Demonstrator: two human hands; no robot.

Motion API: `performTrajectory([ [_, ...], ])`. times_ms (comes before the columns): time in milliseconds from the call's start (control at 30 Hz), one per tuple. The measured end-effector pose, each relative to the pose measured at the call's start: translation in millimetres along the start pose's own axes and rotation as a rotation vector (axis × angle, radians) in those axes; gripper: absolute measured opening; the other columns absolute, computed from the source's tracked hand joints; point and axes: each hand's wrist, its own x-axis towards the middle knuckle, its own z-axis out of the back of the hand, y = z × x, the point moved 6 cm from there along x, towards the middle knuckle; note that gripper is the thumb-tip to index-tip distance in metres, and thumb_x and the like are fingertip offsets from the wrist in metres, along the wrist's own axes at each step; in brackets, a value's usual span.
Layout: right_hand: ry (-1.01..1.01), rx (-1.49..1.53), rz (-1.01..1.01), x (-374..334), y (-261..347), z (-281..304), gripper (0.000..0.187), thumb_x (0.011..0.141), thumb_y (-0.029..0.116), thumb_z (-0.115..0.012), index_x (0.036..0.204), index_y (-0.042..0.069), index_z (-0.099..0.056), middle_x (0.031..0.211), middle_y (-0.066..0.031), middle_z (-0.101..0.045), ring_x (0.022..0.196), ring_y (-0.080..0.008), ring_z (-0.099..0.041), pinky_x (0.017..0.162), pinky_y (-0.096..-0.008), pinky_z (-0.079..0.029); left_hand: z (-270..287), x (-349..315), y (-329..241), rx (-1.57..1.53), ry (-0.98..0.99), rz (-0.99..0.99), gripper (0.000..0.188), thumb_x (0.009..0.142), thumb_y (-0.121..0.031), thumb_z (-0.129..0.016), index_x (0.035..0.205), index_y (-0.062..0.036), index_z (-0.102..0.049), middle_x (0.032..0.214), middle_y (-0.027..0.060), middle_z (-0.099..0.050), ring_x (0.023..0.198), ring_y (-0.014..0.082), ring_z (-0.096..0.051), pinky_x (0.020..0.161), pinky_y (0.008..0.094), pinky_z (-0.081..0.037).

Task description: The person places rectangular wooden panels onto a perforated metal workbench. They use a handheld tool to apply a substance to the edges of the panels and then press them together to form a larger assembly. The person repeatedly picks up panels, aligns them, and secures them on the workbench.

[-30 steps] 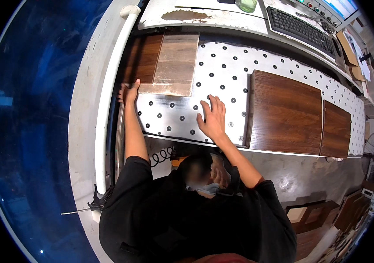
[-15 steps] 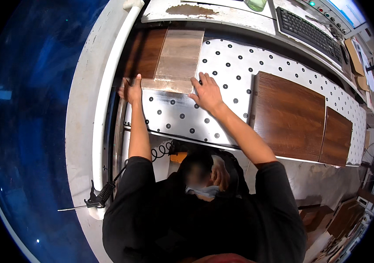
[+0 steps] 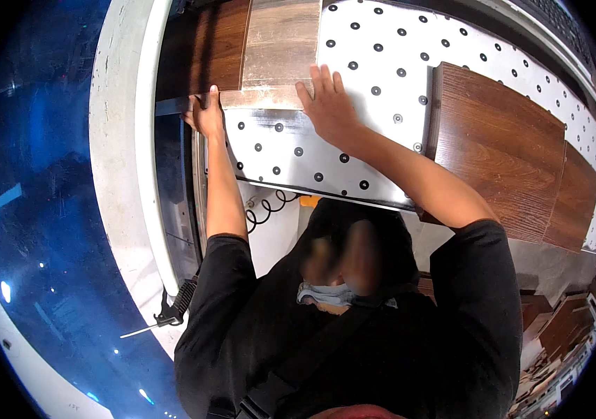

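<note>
A dark brown wood-grain panel (image 3: 204, 49) lies at the far left, beside a paler, scuffed wood-grain board (image 3: 280, 49). A strip of the pale board runs along the dark panel's near edge. My left hand (image 3: 206, 117) is at the dark panel's near edge, thumb raised and apart from the fingers, which are partly hidden. Against the pale board's right edge rests my right hand (image 3: 329, 108), fingers spread, the palm over the white table (image 3: 305, 136) with its black round dots. Neither hand is wrapped around anything.
Right of my right arm lie a large dark brown panel (image 3: 497, 150) and a smaller one (image 3: 576, 195). A white rail (image 3: 146, 126) borders the left. An air blow gun (image 3: 176, 311) hangs there, near a coiled black hose (image 3: 266, 213). Wood pieces (image 3: 567, 325) stand at lower right.
The whole view has shifted, so the table and boards sit higher and most of the keyboard has left the picture. My right hand's fingers point more straight ahead. Both hands stay by the boards.
</note>
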Motion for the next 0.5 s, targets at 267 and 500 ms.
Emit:
performTrajectory([
  [267, 0.048, 0.454, -0.030, 82, 64, -37, 0.075, 0.092, 0.037, -0.062, 0.148, -0.007, -0.040, 0.159, -0.0285, -0.028, 0.153, -0.0391, -0.017, 0.124, -0.0583, -0.007, 3, 1, -1, 0.034, 0.032, 0.057, 0.097, 0.083, -0.076, -0.060, 0.149, -0.0062, -0.049, 0.147, 0.0349, -0.043, 0.141, 0.0475, -0.030, 0.118, 0.0535, -0.023],
  [500, 0.031, 0.435, 0.015, 97, 80, -39, 0.081, 0.093, 0.045, -0.056, 0.148, -0.011, -0.037, 0.160, -0.0251, -0.031, 0.153, -0.0351, -0.021, 0.124, -0.0556, -0.008, 3, -3, 3, -0.029, 0.082, 0.054, 0.104, 0.080, -0.082, -0.057, 0.151, -0.0067, -0.045, 0.152, 0.0390, -0.032, 0.148, 0.0506, -0.017, 0.121, 0.0534, -0.018],
])
